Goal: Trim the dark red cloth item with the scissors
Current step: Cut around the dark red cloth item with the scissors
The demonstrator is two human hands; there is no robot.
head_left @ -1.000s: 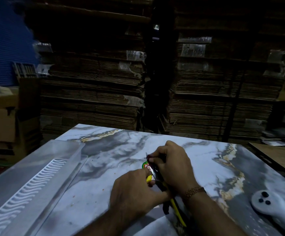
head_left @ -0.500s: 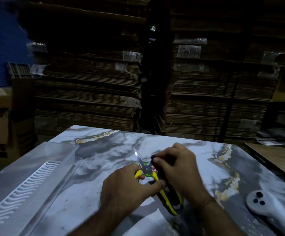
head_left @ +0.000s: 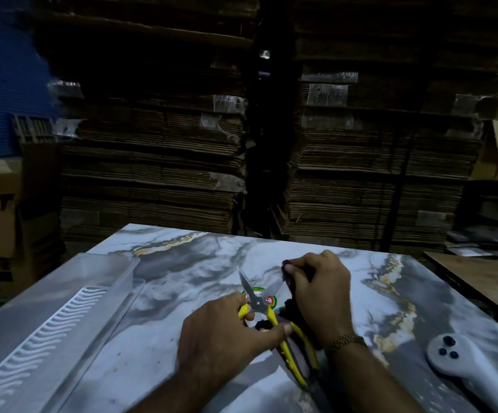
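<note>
My left hand grips the yellow handles of the scissors. Their steel blades are spread apart in a V over the marbled table. My right hand is closed on the dark red cloth item, a small dark piece mostly hidden under the fingers. Its exposed end lies right beside the tip of the right blade. A round green and red sticker sits on the table under the scissors' pivot.
A clear plastic tray with a wavy ribbed panel lies at the table's left. A white device with three dark buttons rests at the right. Stacks of flattened cardboard rise behind the table. A wooden surface adjoins on the right.
The scissors' blades have gone from closed to spread wide apart. My right hand has shifted right and forward with the cloth, which now shows at its fingertips beside the right blade.
</note>
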